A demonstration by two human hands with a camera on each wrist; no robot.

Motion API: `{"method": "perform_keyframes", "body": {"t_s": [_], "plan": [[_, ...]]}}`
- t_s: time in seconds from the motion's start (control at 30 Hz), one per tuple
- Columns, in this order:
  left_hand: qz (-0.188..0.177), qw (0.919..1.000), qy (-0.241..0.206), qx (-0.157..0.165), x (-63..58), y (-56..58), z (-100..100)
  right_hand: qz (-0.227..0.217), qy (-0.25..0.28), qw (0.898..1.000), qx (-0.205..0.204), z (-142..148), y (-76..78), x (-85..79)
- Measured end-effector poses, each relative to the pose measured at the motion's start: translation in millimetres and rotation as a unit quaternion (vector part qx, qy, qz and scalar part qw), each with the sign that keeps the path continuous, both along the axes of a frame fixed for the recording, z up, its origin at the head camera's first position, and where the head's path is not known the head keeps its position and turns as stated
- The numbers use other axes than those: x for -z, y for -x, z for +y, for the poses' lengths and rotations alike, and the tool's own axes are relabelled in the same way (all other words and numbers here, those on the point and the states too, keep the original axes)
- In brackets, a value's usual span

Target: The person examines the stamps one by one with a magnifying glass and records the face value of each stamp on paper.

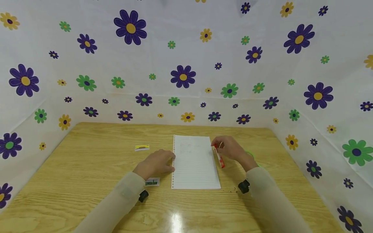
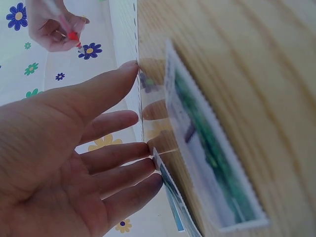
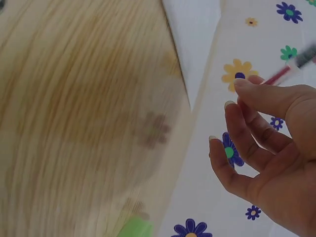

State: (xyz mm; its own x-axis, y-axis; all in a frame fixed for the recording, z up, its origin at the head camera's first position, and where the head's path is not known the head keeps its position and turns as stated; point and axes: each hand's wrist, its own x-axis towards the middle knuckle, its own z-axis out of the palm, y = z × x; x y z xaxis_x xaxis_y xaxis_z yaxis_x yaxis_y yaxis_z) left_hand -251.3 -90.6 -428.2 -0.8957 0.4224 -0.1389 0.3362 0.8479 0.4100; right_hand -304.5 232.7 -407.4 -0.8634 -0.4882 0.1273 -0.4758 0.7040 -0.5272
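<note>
A white lined sheet of paper with punched holes down its left edge lies on the table, with faint marks near its top. My left hand rests at the paper's left edge, its fingers fairly straight in the left wrist view. At the upper right edge my right hand pinches a red pen between thumb and fingers. In the left wrist view the pen's red grip and tip show. A stamp-like picture with a serrated edge lies near my left hand.
A yellow picture piece lies left of the paper. Part of a green object shows behind my right wrist. Small dark bits lie on the wooden table. Flower-patterned cloth encloses the back and sides.
</note>
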Motion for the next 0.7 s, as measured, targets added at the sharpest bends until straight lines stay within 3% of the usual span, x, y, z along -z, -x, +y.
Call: {"method": "perform_keyframes", "body": {"t_s": [0.27, 0.7], "plan": [[0.0, 1.0, -0.003, 0.001, 2.9, 0.8, -2.7, 0.017, -0.052, 0.997, 0.05, 19.0, 0.0, 5.9], [-0.003, 1.0, -0.005, -0.001, 1.4, 0.1, -3.4, 0.035, -0.125, 0.989, 0.071, 30.9, 3.0, 14.7]]}}
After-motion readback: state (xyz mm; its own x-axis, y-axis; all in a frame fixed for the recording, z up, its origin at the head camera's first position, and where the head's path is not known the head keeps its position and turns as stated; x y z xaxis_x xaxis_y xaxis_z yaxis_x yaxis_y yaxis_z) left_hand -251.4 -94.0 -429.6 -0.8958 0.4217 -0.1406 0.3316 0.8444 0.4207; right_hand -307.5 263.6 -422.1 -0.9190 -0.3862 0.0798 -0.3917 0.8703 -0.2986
